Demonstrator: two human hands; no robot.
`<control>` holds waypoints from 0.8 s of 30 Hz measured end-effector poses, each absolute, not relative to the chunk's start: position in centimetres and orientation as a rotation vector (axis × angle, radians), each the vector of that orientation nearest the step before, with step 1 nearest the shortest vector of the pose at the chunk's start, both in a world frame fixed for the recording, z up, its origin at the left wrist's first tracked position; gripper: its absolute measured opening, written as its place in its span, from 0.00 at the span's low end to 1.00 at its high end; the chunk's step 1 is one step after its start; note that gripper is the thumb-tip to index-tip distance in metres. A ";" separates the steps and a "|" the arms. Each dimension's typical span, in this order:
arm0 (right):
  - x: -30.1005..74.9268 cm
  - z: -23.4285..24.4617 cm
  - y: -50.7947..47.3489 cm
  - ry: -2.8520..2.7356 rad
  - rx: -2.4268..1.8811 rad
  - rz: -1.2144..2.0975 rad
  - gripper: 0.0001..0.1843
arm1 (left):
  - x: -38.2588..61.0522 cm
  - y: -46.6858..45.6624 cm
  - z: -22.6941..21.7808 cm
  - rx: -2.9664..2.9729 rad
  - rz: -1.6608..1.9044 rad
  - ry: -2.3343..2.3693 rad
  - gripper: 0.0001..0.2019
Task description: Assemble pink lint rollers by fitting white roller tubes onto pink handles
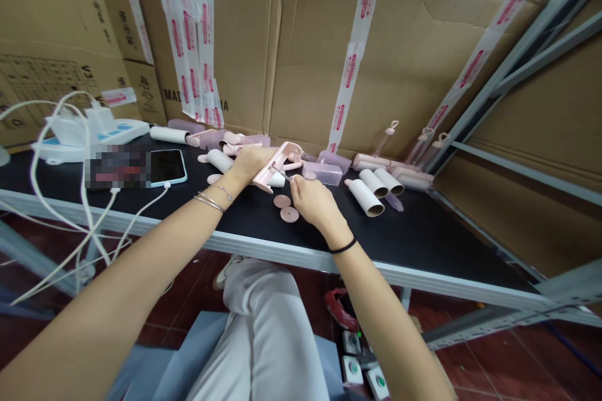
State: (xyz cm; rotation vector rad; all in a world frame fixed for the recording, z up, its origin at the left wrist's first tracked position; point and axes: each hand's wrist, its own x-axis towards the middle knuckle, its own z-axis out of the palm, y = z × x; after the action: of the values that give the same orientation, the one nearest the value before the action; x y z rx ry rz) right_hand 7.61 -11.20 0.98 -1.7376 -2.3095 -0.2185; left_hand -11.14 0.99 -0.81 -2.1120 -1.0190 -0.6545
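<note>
A pale pink plastic part (pixel 277 169), long and trough-shaped with a rounded end, is gripped in my left hand (pixel 249 165) and tilted over the black table top (pixel 414 232). My right hand (pixel 316 200) is closed around a thin metal-shafted tool (pixel 283 173), whose tip points at the inside of the pink part. Its handle is hidden by my fingers, so I cannot tell its exact kind. Below my hands lie two pink discs (pixel 289 214). Just behind my right hand is a translucent purple sleeve (pixel 322 173). A white tube (pixel 220 160) is beside my left wrist.
Several white tubes (pixel 364 198) and pink pieces with hooked stems (pixel 390 138) lie right. On the left are a phone (pixel 168 166), a power strip (pixel 125 131) and looping white cables (pixel 35 163). Cardboard (pixel 310 50) stands behind; a metal frame (pixel 531 69) bounds the right.
</note>
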 end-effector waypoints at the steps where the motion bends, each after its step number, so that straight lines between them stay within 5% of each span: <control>1: 7.7 1.0 -11.2 -2.318 -1.727 -0.202 0.21 | -11.1 0.9 -0.8 -2.120 -0.642 -1.038 0.09; 24: 7.3 0.2 -10.9 -2.344 -1.756 -0.291 0.19 | -9.5 -1.8 0.5 -2.228 -0.398 -1.311 0.12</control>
State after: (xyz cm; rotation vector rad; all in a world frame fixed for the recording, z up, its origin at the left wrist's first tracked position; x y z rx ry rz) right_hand 7.31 -10.92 0.16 -1.7558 -2.3445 -0.2910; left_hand -9.46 -1.80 0.55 -2.2277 -1.3113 -0.3981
